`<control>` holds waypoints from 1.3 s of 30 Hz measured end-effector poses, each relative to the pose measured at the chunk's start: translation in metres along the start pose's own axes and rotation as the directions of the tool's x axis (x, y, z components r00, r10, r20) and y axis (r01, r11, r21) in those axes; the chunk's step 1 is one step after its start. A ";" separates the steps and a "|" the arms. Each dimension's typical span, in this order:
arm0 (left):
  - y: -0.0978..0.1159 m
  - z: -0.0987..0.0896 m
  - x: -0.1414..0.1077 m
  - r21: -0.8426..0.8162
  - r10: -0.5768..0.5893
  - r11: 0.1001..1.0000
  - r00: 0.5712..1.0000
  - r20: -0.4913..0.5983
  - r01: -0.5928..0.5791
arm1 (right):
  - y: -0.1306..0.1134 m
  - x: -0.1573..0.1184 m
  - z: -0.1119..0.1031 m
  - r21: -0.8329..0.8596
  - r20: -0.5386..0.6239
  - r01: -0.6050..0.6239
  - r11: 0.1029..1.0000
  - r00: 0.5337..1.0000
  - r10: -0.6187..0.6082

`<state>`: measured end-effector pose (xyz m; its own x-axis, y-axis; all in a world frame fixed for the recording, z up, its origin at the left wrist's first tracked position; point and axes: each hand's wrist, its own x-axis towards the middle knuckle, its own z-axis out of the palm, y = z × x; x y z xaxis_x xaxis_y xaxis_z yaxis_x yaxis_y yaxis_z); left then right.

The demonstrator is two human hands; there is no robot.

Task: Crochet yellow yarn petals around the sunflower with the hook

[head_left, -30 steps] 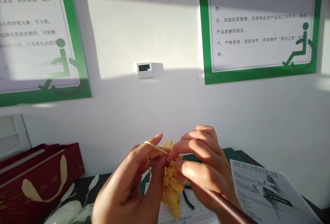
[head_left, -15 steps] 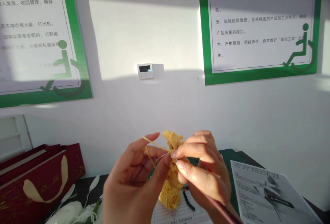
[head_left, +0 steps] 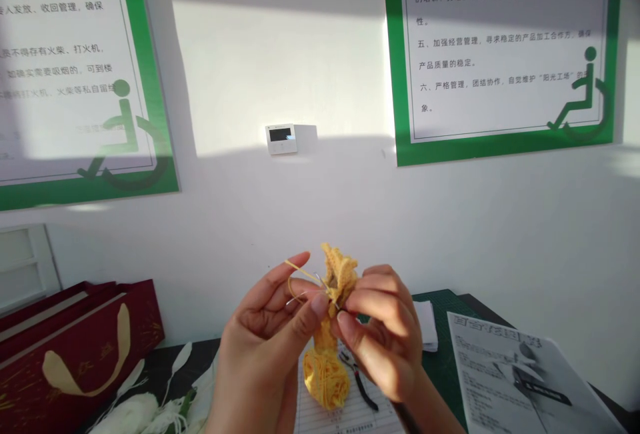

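Note:
My left hand (head_left: 265,334) holds up a strand of yellow yarn (head_left: 304,275) looped over its raised index finger, with its thumb against a yellow crocheted piece (head_left: 340,276). My right hand (head_left: 384,334) pinches that piece from the right. A thin metal hook or needle (head_left: 303,296) shows between my hands, its full length hidden by fingers. Below them hangs a rounded yellow crocheted bundle (head_left: 325,377), joined to the piece above. A dark brown rod (head_left: 404,417) runs beneath my right wrist.
Black-handled pliers (head_left: 357,381) lie on a ruled paper form (head_left: 350,414) under the bundle. A green cutting mat (head_left: 440,354) and printed sheet (head_left: 520,374) are to the right. A dark red gift bag (head_left: 75,347) and white fibre bundle (head_left: 130,415) are to the left.
My right hand has shifted left and lower. The yellow crochet now hangs as a rounder bundle below my hands, and the pliers and a white pad show more fully.

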<state>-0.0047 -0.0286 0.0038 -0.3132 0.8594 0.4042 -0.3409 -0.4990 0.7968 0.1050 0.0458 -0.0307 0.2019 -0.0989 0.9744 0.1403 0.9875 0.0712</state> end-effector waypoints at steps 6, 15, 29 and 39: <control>-0.007 0.011 -0.011 0.289 0.357 0.906 0.925 -0.132 -0.308 | -0.012 0.004 0.002 -0.216 0.002 0.183 0.959 0.982 -0.187; -0.001 -0.004 -0.002 0.250 0.285 0.931 0.957 -0.046 -0.265 | -0.016 0.003 -0.005 0.210 -0.052 -0.357 0.910 0.926 0.375; 0.000 -0.008 -0.004 0.136 0.096 0.986 0.995 0.000 -0.095 | -0.008 0.001 0.014 0.602 0.141 -0.529 0.598 0.808 0.572; 0.005 -0.005 -0.001 -0.114 -0.250 0.955 0.948 0.198 0.275 | -0.005 0.003 -0.005 0.128 -0.107 -0.029 0.991 0.993 0.043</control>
<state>-0.0105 -0.0328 0.0055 -0.0365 0.9614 0.2728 -0.5129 -0.2523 0.8205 0.1101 0.0395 -0.0297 0.3103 -0.0692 0.9481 0.0092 0.9975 0.0698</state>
